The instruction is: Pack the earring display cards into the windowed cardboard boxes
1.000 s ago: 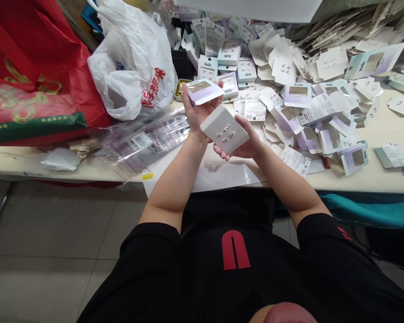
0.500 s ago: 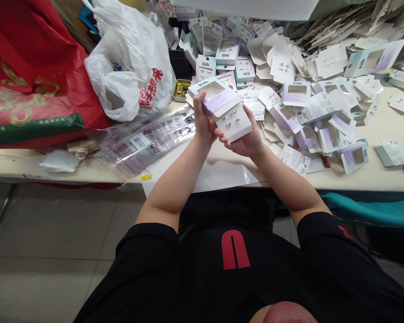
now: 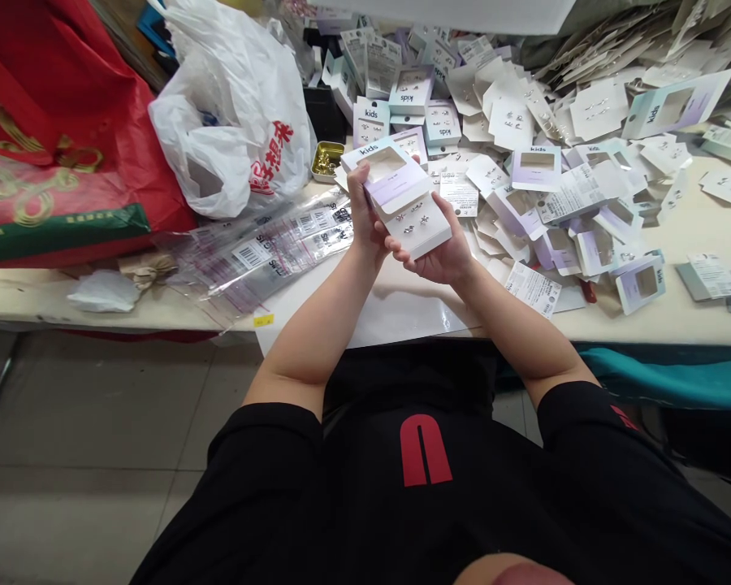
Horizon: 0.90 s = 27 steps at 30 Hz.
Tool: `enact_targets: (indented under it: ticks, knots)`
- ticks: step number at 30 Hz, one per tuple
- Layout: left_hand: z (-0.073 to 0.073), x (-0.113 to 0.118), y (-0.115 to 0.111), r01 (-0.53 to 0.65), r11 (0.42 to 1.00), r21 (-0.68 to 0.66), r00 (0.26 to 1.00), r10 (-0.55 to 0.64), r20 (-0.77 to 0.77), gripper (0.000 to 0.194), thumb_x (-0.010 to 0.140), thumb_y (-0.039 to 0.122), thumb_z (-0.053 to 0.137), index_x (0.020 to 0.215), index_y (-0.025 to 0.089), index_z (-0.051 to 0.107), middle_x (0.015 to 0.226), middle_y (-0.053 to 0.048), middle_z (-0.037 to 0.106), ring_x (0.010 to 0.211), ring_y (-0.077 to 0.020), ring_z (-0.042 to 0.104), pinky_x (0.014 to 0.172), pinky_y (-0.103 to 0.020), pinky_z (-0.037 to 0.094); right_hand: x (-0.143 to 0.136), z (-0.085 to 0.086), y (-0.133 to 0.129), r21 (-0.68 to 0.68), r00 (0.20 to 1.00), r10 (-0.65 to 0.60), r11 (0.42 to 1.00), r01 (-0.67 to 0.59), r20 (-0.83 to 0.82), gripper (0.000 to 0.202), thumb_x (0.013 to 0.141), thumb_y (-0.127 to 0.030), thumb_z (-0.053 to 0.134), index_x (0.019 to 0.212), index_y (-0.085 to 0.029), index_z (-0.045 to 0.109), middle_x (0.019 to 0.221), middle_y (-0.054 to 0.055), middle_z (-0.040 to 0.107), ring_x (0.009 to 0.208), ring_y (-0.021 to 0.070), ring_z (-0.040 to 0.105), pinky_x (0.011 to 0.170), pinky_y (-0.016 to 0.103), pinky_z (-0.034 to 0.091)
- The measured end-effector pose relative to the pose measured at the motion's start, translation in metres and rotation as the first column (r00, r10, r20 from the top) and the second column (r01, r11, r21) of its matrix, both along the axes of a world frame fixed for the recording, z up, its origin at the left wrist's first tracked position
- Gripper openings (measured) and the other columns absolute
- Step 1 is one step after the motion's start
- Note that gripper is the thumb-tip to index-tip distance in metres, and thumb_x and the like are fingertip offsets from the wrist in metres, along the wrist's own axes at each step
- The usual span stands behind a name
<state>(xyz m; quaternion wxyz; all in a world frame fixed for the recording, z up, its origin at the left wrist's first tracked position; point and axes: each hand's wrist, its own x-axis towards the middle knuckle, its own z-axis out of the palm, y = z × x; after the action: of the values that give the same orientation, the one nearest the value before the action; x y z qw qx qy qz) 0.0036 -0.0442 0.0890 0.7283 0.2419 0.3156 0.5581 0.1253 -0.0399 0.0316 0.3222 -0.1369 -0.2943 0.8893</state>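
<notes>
My left hand (image 3: 365, 213) is closed around a small windowed "kids" box (image 3: 395, 185), white and teal at the top and lilac below, its thumb at the box's left edge. A white earring card (image 3: 425, 236) with several small silver earrings is at the box's lower end, partly overlapped by it. My right hand (image 3: 447, 256) is closed on this card, fingers under its lower edge and thumb at its right side. Whether the card is partly inside the box I cannot tell. Both are held tilted above a white sheet (image 3: 402, 305) on the table.
Many similar boxes (image 3: 536, 169) and earring cards (image 3: 512, 122) lie heaped behind and to the right. Clear plastic sleeves (image 3: 268, 256) lie left, before a white plastic bag (image 3: 231, 106) and a red bag (image 3: 54, 146). A small gold tin (image 3: 327, 159) stands behind my left hand.
The card and my right hand have shifted slightly left and up, closer to the box. My left hand keeps its hold on the box.
</notes>
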Motion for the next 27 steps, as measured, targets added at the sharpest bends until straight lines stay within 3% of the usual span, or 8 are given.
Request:
enact_targets:
  ticks: [3,6,11,18,23,27]
  knots:
    - [-0.007,0.001,0.005,-0.109,0.98,0.168,0.993,0.114,-0.018,0.062,0.096,0.07,0.049,0.149,0.042,0.063,0.13,-0.001,0.081,0.15,-0.0328,0.062,0.109,-0.044,0.063,0.002,0.009,-0.003,0.012,0.991,-0.064,0.998,0.063,0.116,0.093,0.086,-0.089,0.059,0.142,-0.015,0.061,0.086,0.004,0.065,0.066,0.015,0.059,0.052,0.02,0.055]
    - [-0.016,-0.001,0.012,-0.173,0.976,0.134,0.984,0.177,-0.019,0.067,0.093,0.061,0.055,0.158,0.05,0.052,0.128,0.001,0.081,0.149,-0.0314,0.064,0.108,-0.046,0.062,0.002,0.014,-0.006,0.032,0.985,-0.092,0.996,0.089,0.147,0.094,0.085,-0.09,0.057,0.142,-0.015,0.062,0.083,0.003,0.064,0.065,0.0154,0.058,0.051,0.02,0.055]
    - [-0.02,-0.005,0.014,-0.163,0.946,0.28,0.985,0.142,0.093,0.06,0.097,0.054,0.057,0.157,0.057,0.05,0.118,0.007,0.082,0.16,-0.0289,0.049,0.121,-0.051,0.051,0.0,0.009,-0.004,0.083,0.998,-0.005,0.997,0.0,0.062,0.096,0.085,-0.093,0.055,0.134,-0.01,0.064,0.082,0.005,0.069,0.06,0.0131,0.059,0.049,0.019,0.053]
    - [-0.014,-0.004,0.011,-0.157,0.963,0.218,0.987,0.147,0.064,0.053,0.099,0.063,0.051,0.15,0.056,0.057,0.12,0.011,0.083,0.169,-0.0243,0.03,0.127,-0.05,0.044,0.0,0.005,-0.001,0.163,0.999,0.035,0.986,-0.039,0.028,0.09,0.089,-0.093,0.053,0.125,-0.011,0.067,0.083,0.006,0.07,0.06,0.0131,0.061,0.051,0.019,0.054]
    - [-0.011,-0.005,0.01,-0.124,0.952,0.281,0.992,0.11,0.066,0.05,0.105,0.058,0.04,0.151,0.054,0.058,0.119,0.008,0.082,0.157,-0.0228,0.054,0.124,-0.046,0.051,0.005,0.009,-0.005,0.244,0.994,-0.019,0.97,-0.008,0.107,0.075,0.092,-0.083,0.057,0.134,-0.022,0.068,0.096,0.007,0.072,0.071,0.0163,0.062,0.057,0.022,0.056]
    - [-0.011,-0.007,0.01,-0.133,0.953,0.272,0.991,0.129,0.035,0.051,0.102,0.066,0.046,0.151,0.057,0.058,0.121,0.007,0.081,0.148,-0.0251,0.064,0.12,-0.044,0.057,0.007,0.011,-0.003,0.243,0.979,-0.012,0.969,-0.039,0.204,0.081,0.088,-0.087,0.059,0.139,-0.025,0.066,0.1,0.007,0.071,0.073,0.0182,0.061,0.054,0.024,0.055]
